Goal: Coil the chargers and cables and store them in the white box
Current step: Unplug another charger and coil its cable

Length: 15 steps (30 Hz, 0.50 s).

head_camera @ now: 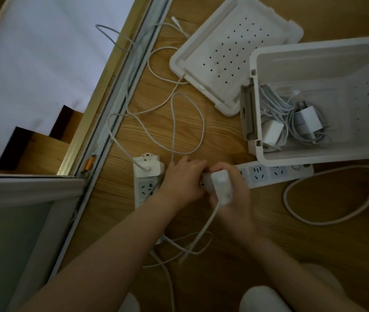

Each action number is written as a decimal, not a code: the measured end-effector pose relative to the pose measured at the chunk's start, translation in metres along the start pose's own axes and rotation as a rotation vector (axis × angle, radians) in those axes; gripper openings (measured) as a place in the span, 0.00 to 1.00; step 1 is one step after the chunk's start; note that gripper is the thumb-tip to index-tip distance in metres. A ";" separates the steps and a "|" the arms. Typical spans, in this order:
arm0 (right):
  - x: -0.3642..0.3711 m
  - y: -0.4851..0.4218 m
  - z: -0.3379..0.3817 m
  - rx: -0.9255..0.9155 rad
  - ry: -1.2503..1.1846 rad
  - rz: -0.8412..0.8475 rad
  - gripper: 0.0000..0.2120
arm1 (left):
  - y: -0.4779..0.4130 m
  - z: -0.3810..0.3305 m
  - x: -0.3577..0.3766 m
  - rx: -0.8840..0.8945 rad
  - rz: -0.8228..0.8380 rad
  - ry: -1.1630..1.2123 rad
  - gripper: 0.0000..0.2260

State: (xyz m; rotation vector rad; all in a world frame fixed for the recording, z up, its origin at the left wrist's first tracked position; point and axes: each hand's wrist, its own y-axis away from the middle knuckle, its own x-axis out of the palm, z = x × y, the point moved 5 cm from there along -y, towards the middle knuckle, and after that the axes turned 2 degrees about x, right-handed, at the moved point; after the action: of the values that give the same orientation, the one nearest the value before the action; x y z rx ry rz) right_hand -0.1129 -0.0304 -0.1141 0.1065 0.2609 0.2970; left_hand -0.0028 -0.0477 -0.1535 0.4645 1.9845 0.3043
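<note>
Wood floor [325, 203] is seen all around, with a door track running along one side. Part of the job looks done: coiled chargers [291, 124] are already laid inside the white box [314, 159], bunched at its left end. The rest of the box is bare. The lid [230, 52] is off and is set down just behind the box.

More is left to do. One charger [220, 186] is held in the right hand [230, 197], just in front of the box, with fingers and thumb wrapped round it. Its cable hangs down from it. The charger is right at a power strip [269, 173] that lies along the front of the box.

The left hand [183, 179] is laid beside the charger with its fingers bent. Whether anything is gripped cannot be told.

A second charger [148, 166] is plugged into another strip [144, 188], left of the box. Loose cables [188, 122] are spread on the floor there too, not yet coiled.
</note>
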 end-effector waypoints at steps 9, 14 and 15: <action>-0.032 -0.012 0.027 -0.089 0.061 -0.061 0.16 | -0.002 0.001 0.002 -0.026 0.002 -0.081 0.20; -0.039 -0.024 0.036 -0.121 0.084 -0.006 0.16 | -0.002 -0.001 0.000 -0.017 -0.007 -0.112 0.20; -0.040 -0.028 0.037 -0.128 0.079 -0.008 0.16 | -0.003 -0.002 0.000 -0.013 0.000 -0.107 0.20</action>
State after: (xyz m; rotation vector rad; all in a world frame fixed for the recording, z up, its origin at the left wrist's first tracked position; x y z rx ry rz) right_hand -0.1317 -0.0720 -0.0728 -0.0326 0.3200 0.3096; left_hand -0.0056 -0.0499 -0.1536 0.4635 1.8776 0.2864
